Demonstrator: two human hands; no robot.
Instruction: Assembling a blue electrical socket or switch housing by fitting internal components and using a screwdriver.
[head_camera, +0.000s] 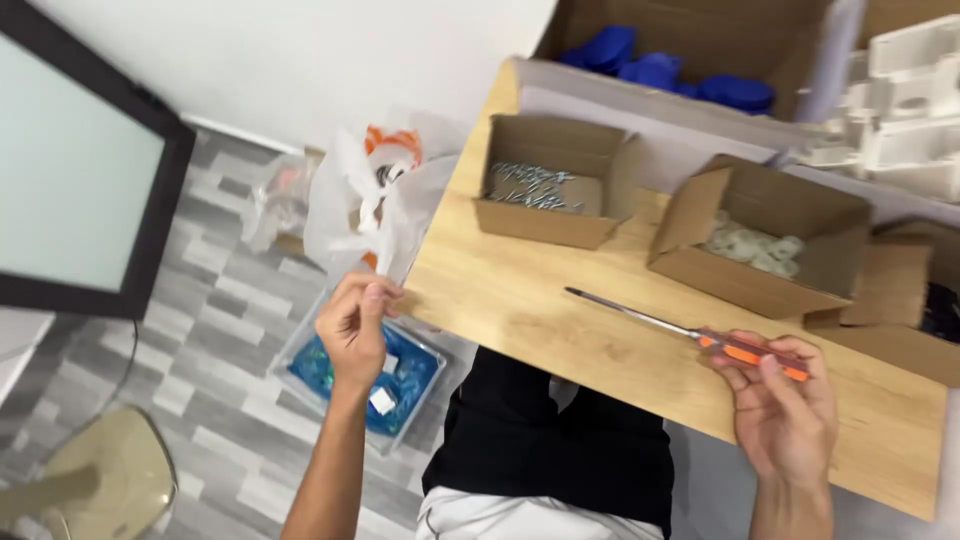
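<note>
The right hand (785, 405) is grasping a screwdriver (690, 333) by its orange handle, the slim steel shaft lying low over the wooden table (520, 300). The left hand (352, 325) is pinching closed at the table edge; its contents are not discernible. Keeping the shaft pointed away from the open cardboard boxes (545, 185) seems advisable.

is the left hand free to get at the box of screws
Probably yes. The left hand hangs off the table's edge, fingers pinched, whether on anything I can't tell. The box of screws is open-topped, with bare table between them.
</note>
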